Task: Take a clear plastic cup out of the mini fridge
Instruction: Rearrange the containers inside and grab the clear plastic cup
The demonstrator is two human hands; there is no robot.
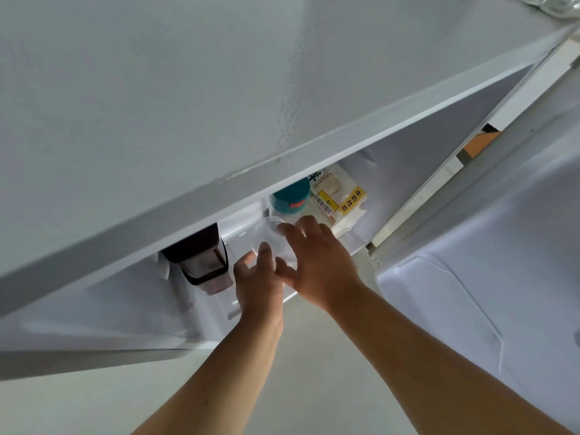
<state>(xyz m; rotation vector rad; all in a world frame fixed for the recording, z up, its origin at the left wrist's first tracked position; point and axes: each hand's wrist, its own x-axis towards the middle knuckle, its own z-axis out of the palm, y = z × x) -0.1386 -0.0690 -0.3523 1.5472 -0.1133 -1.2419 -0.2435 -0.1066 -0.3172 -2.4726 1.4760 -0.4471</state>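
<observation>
I look down over the top of the white mini fridge (157, 105), whose door (489, 293) stands open to the right. A clear plastic cup (270, 238) sits at the front of the fridge's shelf, faint against the white interior. My left hand (259, 282) curls around its near left side with the thumb against the cup's wall. My right hand (317, 262) wraps it from the right, fingertips over the rim. Both hands touch the cup. Its lower part is hidden by my fingers.
A dark-lidded container (201, 255) stands left of the cup. Behind it are a bottle with a teal cap (290, 196) and a bagged loaf with a yellow label (337, 196). The fridge's top edge overhangs the shelf. Pale floor (94, 403) lies below.
</observation>
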